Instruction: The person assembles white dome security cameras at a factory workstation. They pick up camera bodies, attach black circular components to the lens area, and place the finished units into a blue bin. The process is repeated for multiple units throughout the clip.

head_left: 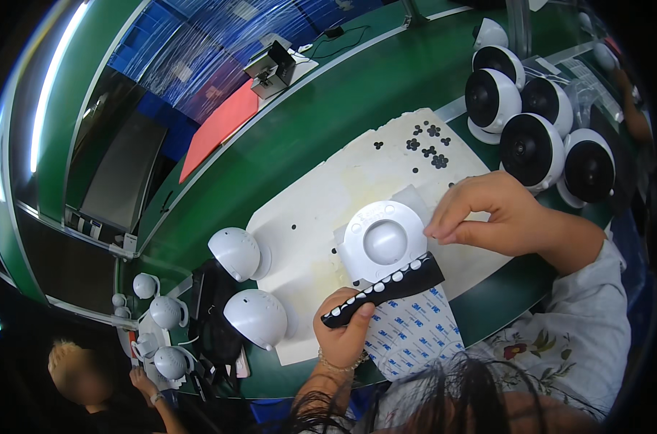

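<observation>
My left hand is closed around one end of a black strip with a row of white round spots along its upper edge. Just beyond the strip lies a white camera base, a flat round plate with a raised ring around a shallow dish. The strip overlaps its near edge. At the right rim of this base, the thumb and forefinger of my right hand are pinched together; whatever is between them is too small to make out. Below the strip rests a white sheet with blue print.
A worn, pale board covers part of the green bench, with small black round pads scattered at its far right. White dome housings stand at left. Several black-faced white cameras crowd the right. Another person sits lower left.
</observation>
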{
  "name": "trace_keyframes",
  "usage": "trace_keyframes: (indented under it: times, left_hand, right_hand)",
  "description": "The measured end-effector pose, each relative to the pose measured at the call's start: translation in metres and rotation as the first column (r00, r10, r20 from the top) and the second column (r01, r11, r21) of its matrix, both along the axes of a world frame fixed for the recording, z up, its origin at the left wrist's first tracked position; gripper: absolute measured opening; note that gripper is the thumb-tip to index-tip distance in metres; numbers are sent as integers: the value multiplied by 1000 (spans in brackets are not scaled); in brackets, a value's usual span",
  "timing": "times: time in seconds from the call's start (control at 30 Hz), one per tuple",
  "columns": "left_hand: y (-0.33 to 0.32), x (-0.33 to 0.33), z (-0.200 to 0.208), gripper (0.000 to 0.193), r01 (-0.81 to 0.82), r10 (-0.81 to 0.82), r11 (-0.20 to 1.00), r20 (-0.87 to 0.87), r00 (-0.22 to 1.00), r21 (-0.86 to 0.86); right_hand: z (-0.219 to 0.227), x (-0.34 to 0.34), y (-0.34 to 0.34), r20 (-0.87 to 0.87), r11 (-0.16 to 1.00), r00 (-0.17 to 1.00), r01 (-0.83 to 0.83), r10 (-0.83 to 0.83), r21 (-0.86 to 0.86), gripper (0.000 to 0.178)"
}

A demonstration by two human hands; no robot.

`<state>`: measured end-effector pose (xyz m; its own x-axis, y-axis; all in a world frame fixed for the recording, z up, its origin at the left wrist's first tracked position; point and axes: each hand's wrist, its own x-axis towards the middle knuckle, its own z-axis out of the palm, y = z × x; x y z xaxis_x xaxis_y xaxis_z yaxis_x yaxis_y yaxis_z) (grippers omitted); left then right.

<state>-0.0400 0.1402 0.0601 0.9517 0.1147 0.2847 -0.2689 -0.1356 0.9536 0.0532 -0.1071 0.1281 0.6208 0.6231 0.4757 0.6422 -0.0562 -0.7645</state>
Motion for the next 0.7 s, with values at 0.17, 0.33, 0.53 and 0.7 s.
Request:
trace_keyframes:
  times: [0.17, 0.33, 0.53, 0.7]
  left_hand:
    - [2, -1, -3, 17, -24, 21, 998, -69, 997, -50]
    - [-3, -2, -3, 21, -88, 85, 994, -61, 995, -59]
    - [-5, -1, 2, 20, -100, 93, 992, -97, 991, -74]
    - [-4, -2, 2, 19, -100, 92, 992, -106, 990, -72]
  right_hand:
    - [-6, -6, 13, 258, 1000, 966, -1, -3, 15, 24]
    - [-24, -8, 18, 453, 990, 892, 58, 8, -132, 30]
    - [-55, 7, 26, 624, 997, 780, -9, -39, 73, 28]
    - [-56, 15, 24, 726, 997, 688, -54, -3, 55, 26]
